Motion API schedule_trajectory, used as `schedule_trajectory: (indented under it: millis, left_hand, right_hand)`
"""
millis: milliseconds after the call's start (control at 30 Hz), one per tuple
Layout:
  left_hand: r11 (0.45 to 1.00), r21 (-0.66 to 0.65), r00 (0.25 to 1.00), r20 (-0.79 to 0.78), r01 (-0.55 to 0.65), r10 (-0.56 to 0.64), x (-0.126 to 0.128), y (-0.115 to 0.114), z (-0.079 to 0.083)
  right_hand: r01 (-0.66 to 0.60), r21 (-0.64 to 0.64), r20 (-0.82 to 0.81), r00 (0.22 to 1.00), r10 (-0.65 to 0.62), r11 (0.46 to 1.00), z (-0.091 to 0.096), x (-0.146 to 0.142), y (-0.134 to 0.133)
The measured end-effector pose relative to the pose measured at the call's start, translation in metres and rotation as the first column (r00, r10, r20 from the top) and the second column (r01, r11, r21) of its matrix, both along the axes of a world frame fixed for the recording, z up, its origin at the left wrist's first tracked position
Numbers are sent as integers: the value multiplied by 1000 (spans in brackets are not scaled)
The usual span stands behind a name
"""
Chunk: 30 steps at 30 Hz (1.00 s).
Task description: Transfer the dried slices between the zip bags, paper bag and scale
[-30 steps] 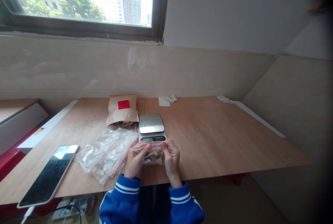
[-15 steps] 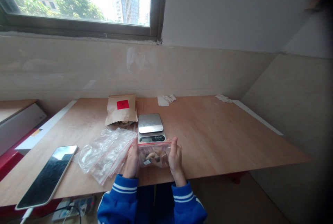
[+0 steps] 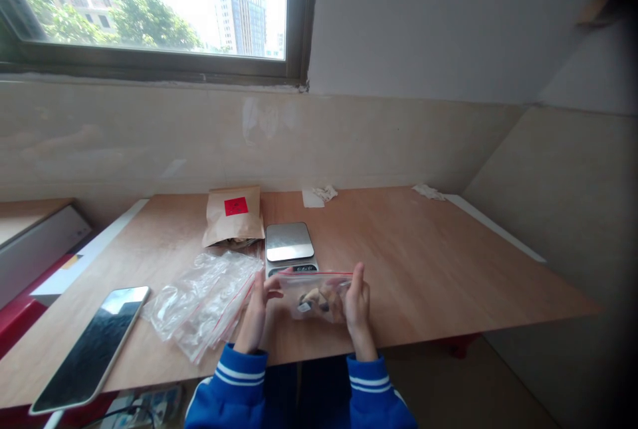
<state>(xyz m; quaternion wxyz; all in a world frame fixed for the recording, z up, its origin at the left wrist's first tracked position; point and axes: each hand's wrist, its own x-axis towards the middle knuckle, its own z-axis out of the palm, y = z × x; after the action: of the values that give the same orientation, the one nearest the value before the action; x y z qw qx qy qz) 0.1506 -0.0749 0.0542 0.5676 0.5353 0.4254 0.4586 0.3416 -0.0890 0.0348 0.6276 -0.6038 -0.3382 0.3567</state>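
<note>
Both hands hold a clear zip-top plastic bag (image 3: pixel 316 297) of brown chunks (image 3: pixel 319 301) up just above the plywood surface (image 3: pixel 423 269), in front of a digital kitchen scale (image 3: pixel 290 243). The left hand (image 3: pixel 255 315) pinches the bag's left end between narrowly spaced fingers; the right hand (image 3: pixel 357 304) grips its right end. Just left lie a stack of clear zip-top bags (image 3: pixel 204 303), with a kraft paper bag (image 3: pixel 233 218) behind and a smartphone (image 3: pixel 90 349) further left.

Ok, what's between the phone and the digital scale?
In the head view, a pile of clear zip bags lies between the phone and the digital scale.
</note>
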Motion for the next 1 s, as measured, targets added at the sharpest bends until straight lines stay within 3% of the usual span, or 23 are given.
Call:
schedule_trajectory:
  millis: [133, 233, 300, 367, 467, 533, 600, 667, 767, 867, 1000]
  left_hand:
    - [992, 78, 988, -112, -94, 102, -21, -1, 20]
    - [969, 138, 970, -107, -205, 220, -36, -2, 31]
    - [910, 173, 914, -89, -377, 396, -44, 0, 35]
    - [799, 177, 805, -51, -575, 591, -54, 5, 37]
    - [694, 173, 697, -50, -699, 715, -73, 18, 40]
    - [671, 244, 662, -130, -700, 738, -85, 30, 42]
    - [630, 357, 590, -226, -690, 775, -92, 45, 44]
    - [637, 466, 529, -357, -614, 770, -93, 61, 45]
    - [676, 494, 365, -586, -547, 724, -85, 87, 40]
    - [694, 523, 307, -642, -495, 702, -78, 108, 25]
    - [682, 577, 328, -604, -449, 727, -78, 122, -4]
  right_hand:
    - [278, -75, 231, 939, -255, 958, -5, 51, 9]
    - [399, -25, 482, 808, -338, 917, -10, 97, 22]
    - [412, 1, 592, 734, -333, 911, -12, 123, 30]
    - [402, 35, 695, 648, -311, 915, -11, 142, 35]
    - [460, 89, 812, 480, -332, 884, -10, 149, 28]
    - [462, 79, 853, 428, -300, 884, -11, 137, 17]
    - [378, 6, 884, 431, -181, 926, -14, 113, 4]
    - [264, -121, 907, 422, -2, 957, -17, 86, -6]
    - [171, -276, 899, 393, 191, 946, -23, 57, -7]
    - [146, -354, 877, 396, 273, 924, -26, 56, 7]
    - [70, -444, 825, 422, 377, 893, -23, 80, 38]
